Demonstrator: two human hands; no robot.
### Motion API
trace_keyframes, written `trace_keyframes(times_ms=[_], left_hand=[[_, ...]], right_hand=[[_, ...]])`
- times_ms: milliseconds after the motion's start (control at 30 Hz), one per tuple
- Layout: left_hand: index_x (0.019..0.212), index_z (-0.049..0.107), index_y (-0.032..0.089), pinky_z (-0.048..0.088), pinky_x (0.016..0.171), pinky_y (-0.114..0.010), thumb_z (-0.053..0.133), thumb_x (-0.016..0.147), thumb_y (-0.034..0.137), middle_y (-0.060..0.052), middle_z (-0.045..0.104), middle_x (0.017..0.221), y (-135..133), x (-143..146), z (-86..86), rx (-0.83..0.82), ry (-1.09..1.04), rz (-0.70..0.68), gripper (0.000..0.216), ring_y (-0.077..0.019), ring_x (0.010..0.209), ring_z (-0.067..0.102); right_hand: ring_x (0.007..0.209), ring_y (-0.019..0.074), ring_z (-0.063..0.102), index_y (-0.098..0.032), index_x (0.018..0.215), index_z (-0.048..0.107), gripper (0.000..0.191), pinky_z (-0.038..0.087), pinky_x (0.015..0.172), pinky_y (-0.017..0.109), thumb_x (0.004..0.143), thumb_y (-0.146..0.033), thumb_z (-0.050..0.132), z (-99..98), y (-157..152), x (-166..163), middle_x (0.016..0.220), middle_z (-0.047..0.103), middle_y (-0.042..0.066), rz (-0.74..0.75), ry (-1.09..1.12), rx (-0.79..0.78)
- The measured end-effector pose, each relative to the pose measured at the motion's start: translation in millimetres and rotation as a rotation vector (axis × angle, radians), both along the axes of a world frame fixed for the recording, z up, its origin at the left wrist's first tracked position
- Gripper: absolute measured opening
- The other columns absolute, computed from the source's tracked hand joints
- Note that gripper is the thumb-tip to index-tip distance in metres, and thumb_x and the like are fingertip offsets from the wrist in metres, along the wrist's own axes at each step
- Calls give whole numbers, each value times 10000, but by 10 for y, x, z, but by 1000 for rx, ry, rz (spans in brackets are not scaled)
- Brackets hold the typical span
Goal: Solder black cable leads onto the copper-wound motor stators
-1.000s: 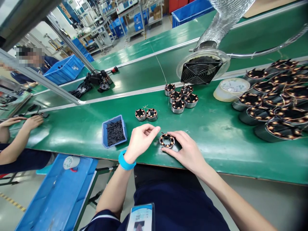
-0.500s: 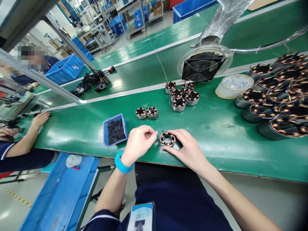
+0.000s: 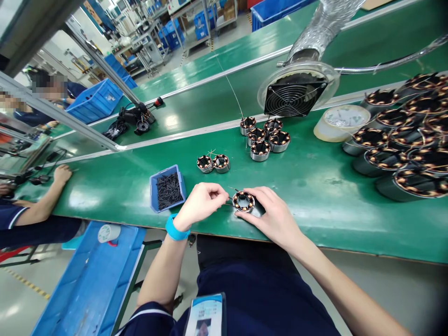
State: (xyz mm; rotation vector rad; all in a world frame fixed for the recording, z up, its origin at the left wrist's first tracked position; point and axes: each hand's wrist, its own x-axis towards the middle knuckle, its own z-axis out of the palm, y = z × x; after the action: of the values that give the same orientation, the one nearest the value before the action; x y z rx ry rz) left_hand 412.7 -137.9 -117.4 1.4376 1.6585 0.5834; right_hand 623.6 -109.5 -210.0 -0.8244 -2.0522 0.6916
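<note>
A small motor stator (image 3: 243,201) with copper windings rests on the green bench (image 3: 315,196) near its front edge. My right hand (image 3: 273,215) is curled round the stator's right side and holds it down. My left hand (image 3: 201,204), with a blue wristband, is pinched on a thin wire lead at the stator's left side. A small blue tray (image 3: 167,187) of black sleeves sits just left of my left hand.
Two stators (image 3: 213,163) lie behind my hands, several more (image 3: 264,136) farther back, and many larger ones (image 3: 402,144) at the right. A fan with a duct (image 3: 296,95), a tape roll (image 3: 338,122) and a co-worker's arm (image 3: 45,198) at the left are also there.
My left hand has closed from a loose curl to a pinch at the stator's left side. The co-worker's hand at the left has drawn back a little.
</note>
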Motion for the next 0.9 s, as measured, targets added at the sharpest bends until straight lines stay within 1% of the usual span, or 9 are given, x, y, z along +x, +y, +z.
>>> trace_keyframes(times_ms=[133,233,333,433,500,600,700,800,900], left_hand=[[789,725,135,480,561,-209,598,865,306,-39,683,726,-4,-67,25,-118,-110,-3,227,-113,616,597],[785,729,131,418,504,-190,629,875,368,-19,619,652,11,-78,-14,-158,-191,-1,273,-91,558,534],[799,747,122,335,475,-190,672,873,455,7,547,591,49,-43,-85,-140,-323,-20,350,-67,513,443],[823,762,119,306,475,-196,696,864,502,24,510,567,81,-15,-132,-132,-391,-52,391,-57,496,401],[827,761,118,311,472,-198,697,866,525,18,526,579,91,-21,-136,-133,-373,-43,414,-58,495,412],[810,727,123,335,461,-195,697,866,529,1,570,629,111,-42,-128,-110,-358,30,411,-67,514,465],[794,672,134,354,452,-191,718,844,492,-1,578,663,140,-43,-157,-84,-425,84,365,-75,527,489],[804,658,133,353,471,-188,751,815,490,-5,580,708,158,-25,-239,-78,-503,73,369,-61,537,460],[817,668,129,300,484,-186,764,814,498,-4,564,727,156,-11,-324,-67,-568,51,382,-50,549,405]], right_hand=[[1036,300,650,-211,1289,579,462,567,871,467,948,-505,684,6,-5,-1,1129,679,123,-2,-5,-14],[1036,307,651,-217,1299,585,467,568,874,478,941,-497,695,-6,0,2,1127,678,125,13,-4,-25],[1038,309,646,-216,1309,579,485,564,878,475,937,-502,700,-19,10,11,1131,676,127,38,3,-23],[1044,304,641,-212,1311,576,475,560,877,463,945,-494,686,-20,12,21,1140,674,125,42,6,-15],[1048,301,639,-210,1320,570,470,558,880,458,953,-483,677,-16,10,24,1147,672,124,44,4,-8],[1051,298,635,-207,1335,560,471,557,885,461,964,-476,663,-8,6,22,1152,670,123,52,-2,2],[1054,299,634,-208,1344,557,464,559,886,467,973,-470,654,-2,6,20,1158,668,124,52,-7,-1],[1057,303,635,-217,1348,559,455,560,889,477,977,-464,653,2,9,20,1159,669,125,56,-8,-12],[1057,307,637,-221,1351,559,456,563,888,481,976,-460,656,4,12,22,1159,671,125,64,-5,-16]])
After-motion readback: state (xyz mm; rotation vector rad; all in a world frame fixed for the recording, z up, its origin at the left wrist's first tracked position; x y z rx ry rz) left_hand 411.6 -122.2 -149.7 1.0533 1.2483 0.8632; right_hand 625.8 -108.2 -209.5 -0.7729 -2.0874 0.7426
